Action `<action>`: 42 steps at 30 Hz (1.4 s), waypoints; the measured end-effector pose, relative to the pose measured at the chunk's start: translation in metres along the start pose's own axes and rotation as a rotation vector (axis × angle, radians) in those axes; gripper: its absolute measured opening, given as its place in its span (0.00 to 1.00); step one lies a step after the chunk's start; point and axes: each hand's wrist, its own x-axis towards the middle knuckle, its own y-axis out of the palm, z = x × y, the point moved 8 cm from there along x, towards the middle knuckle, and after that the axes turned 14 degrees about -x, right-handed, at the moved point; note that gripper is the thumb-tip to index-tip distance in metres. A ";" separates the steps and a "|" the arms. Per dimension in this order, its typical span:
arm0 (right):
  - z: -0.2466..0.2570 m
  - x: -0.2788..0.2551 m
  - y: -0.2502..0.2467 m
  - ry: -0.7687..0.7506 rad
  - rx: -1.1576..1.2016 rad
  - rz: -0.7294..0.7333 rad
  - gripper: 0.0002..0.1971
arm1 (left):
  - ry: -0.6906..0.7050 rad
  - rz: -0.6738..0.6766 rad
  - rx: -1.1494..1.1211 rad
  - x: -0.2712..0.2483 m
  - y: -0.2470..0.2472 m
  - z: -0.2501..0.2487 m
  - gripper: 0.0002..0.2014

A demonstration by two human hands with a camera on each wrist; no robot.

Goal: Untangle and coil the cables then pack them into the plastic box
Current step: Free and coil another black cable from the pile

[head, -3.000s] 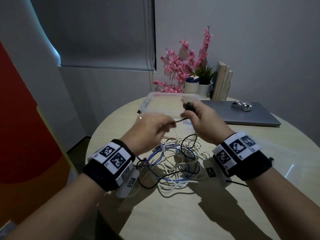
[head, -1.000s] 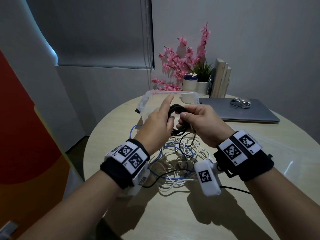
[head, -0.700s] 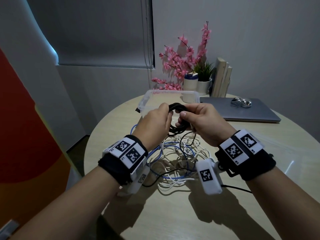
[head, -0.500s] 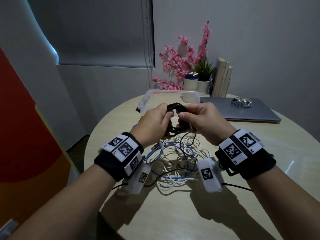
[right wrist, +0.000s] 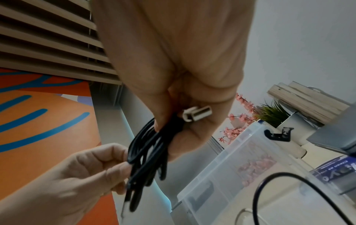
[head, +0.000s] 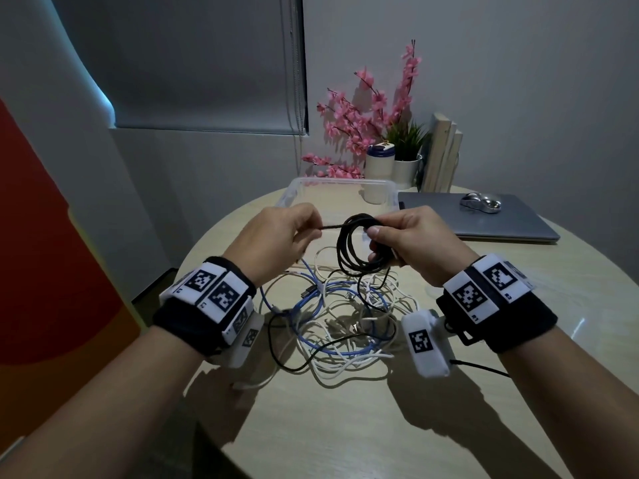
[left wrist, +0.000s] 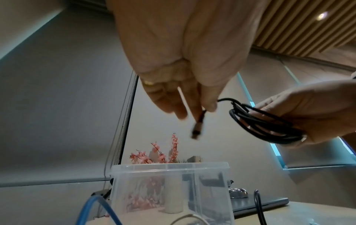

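The right hand grips a coiled black cable above the table, fingers curled round the loops. The left hand pinches the cable's free end between thumb and fingers, its plug hanging below them. The clear plastic box stands open beyond the hands, with no cable visible inside. A tangle of white, blue and black cables lies on the table below the hands.
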 end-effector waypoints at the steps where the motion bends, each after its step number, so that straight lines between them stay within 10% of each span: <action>1: 0.001 -0.001 0.003 -0.001 -0.011 0.032 0.09 | 0.041 -0.065 0.076 0.001 -0.006 -0.003 0.01; 6: 0.007 -0.007 0.021 -0.021 0.047 0.160 0.07 | -0.049 -0.230 -0.037 0.001 -0.008 0.000 0.02; 14: 0.006 -0.005 0.026 -0.028 0.035 0.151 0.08 | -0.508 -0.307 -0.884 -0.009 0.024 0.022 0.09; 29: 0.013 0.001 0.020 -0.081 0.066 -0.004 0.08 | -0.500 -0.120 -0.910 -0.014 0.048 0.008 0.03; 36: 0.008 0.000 0.016 -0.052 0.150 0.013 0.16 | -0.654 0.328 -1.049 -0.027 0.064 0.000 0.07; 42: 0.009 0.002 0.011 -0.072 0.128 -0.043 0.17 | -0.703 0.126 -1.038 -0.027 0.059 0.009 0.14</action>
